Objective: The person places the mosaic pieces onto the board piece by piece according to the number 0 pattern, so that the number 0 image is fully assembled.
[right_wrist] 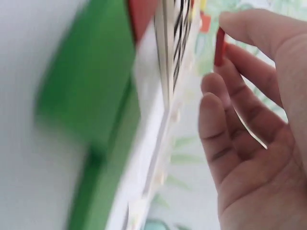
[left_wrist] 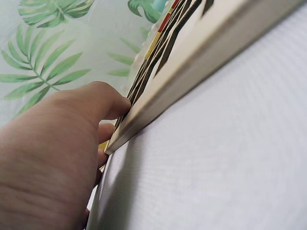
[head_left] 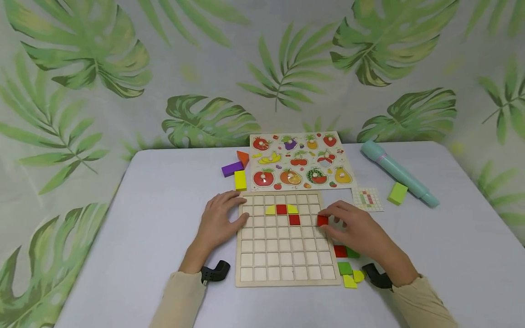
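A light wooden grid board [head_left: 287, 283] lies flat on the table. My left hand [head_left: 221, 217] rests at its upper left edge, with the thumb [left_wrist: 112, 103] over the rim. Above the board's right edge, my right hand [head_left: 357, 230] pinches a red square tile [head_left: 322, 220] between thumb and fingers. The right wrist view shows that tile edge-on [right_wrist: 219, 47]. In the grid's upper rows, a red square [head_left: 281, 209] sits between two yellow rounded pieces [head_left: 270, 210]. Another red square [head_left: 294, 220] lies one row nearer.
Loose red, green and yellow tiles [head_left: 345, 269] lie beside the board's right edge. A fruit puzzle board [head_left: 301, 160] stands behind, with a small pattern card [head_left: 368, 199]. Purple, orange and yellow blocks [head_left: 240, 181], a green block [head_left: 397, 193] and a mint-coloured tube [head_left: 399, 173] lie around it.
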